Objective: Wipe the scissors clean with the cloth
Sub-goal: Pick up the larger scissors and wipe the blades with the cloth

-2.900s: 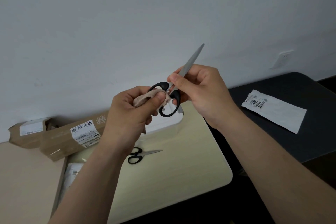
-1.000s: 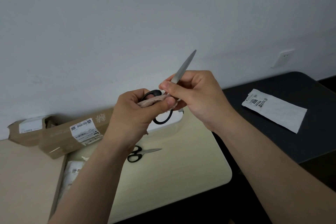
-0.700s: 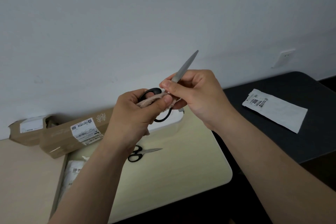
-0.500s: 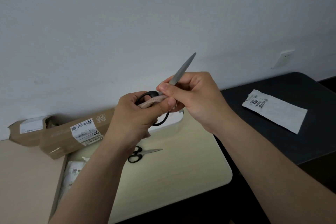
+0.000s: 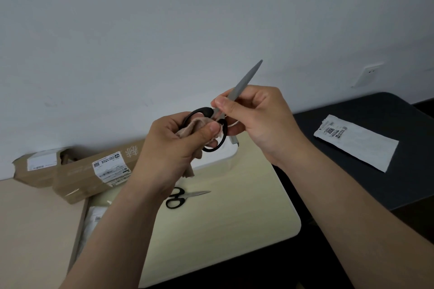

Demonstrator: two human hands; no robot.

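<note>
1. While the right hand pinches the closed blades of the scissors near the pivot, the left hand is closed on the cloth, pressing it against the black handle loops.
2. Both are held in the air above the pale bench, blade tip pointing up and away from the person, toward the wall.
3. These scissors look rigid and fairly light: steel blades, hard plastic loops. Smooth metal may slip between bare fingers, so I judge the flats near the pivot the safest hold, with fingers kept off the edge and the point.
4. By contrast the cloth is soft and limp; a tail of it hangs below the left hand. It should fold into the loops readily, but bunches, so a firm pinch is needed.
5. A second pair of scissors lies flat on the bench, directly below the held pair, untouched.
</note>
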